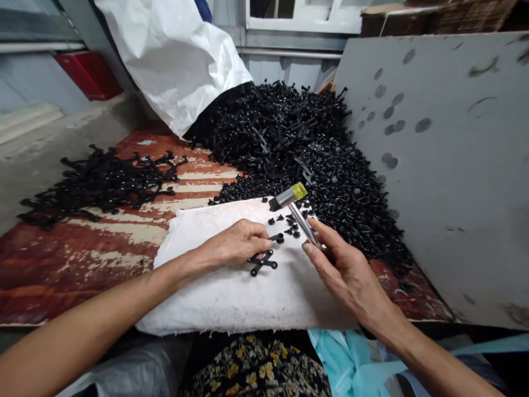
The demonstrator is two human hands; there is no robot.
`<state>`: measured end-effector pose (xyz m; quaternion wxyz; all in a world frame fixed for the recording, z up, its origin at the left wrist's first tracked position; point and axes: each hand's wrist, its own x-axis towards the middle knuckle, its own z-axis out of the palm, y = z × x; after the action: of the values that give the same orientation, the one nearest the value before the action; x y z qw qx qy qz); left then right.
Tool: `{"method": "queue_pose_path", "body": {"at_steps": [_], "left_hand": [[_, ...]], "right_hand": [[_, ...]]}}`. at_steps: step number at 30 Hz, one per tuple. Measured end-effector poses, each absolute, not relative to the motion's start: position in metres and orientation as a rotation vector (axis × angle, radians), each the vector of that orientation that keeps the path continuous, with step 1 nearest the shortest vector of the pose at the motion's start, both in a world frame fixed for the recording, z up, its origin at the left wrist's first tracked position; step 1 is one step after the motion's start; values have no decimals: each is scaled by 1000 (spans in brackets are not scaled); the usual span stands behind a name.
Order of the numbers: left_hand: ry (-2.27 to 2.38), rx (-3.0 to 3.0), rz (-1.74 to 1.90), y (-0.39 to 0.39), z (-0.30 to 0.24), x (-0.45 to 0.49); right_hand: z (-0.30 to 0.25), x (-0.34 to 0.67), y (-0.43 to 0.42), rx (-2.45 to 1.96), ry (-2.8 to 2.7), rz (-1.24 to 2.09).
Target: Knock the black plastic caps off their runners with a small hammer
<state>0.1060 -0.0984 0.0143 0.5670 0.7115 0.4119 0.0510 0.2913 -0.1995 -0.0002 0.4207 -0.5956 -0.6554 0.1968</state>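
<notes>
Most of the space was taken up by a pretty beat-up red-brown worktop (pixel 82 259), its paint worn through to pale streaks. It was closed in on the right by a big grey board (pixel 446 176), blotched with darker round spots. The back of the worktop was totally buried under a huge heap of black parts (pixel 285 132), partly covered at its left side by white sheeting (pixel 173 55). A smaller pile of black jointed strips (pixel 111 184) had been dumped off to the left, well apart from the main heap. At the near edge, a white cloth-covered pad (pixel 248 303) had been laid out, and below it some floral fabric (pixel 256 369) could be seen.

Both hands were kept busy over the pad. The right hand (pixel 347 270) was closed around a double-faced hammer (pixel 303 220), with the lower handle hidden by the palm. The hammer was held at a slant, yellow face up to the right and black face down to the left; whether the pad was touched by it couldn't be told. By the left hand (pixel 237 242), fingers curled in, a black strip (pixel 276 238) with a round end was pinched on the pad. A black crossed linkage (pixel 262 262) was seen right under those fingertips, but whether it was joined to the strip couldn't be made out. Last and tiniest, a bunch of loose black studs (pixel 289 223) had been scattered near the hammer head.
</notes>
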Motion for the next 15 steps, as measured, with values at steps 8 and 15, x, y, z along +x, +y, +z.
{"method": "queue_pose_path", "body": {"at_steps": [8, 15], "left_hand": [[955, 1861, 353, -106, 18, 93], [1033, 1663, 369, -119, 7, 74]], "right_hand": [[1, 275, -194, -1444, -1273, 1036], [-11, 273, -198, -1438, -1101, 934]]}}
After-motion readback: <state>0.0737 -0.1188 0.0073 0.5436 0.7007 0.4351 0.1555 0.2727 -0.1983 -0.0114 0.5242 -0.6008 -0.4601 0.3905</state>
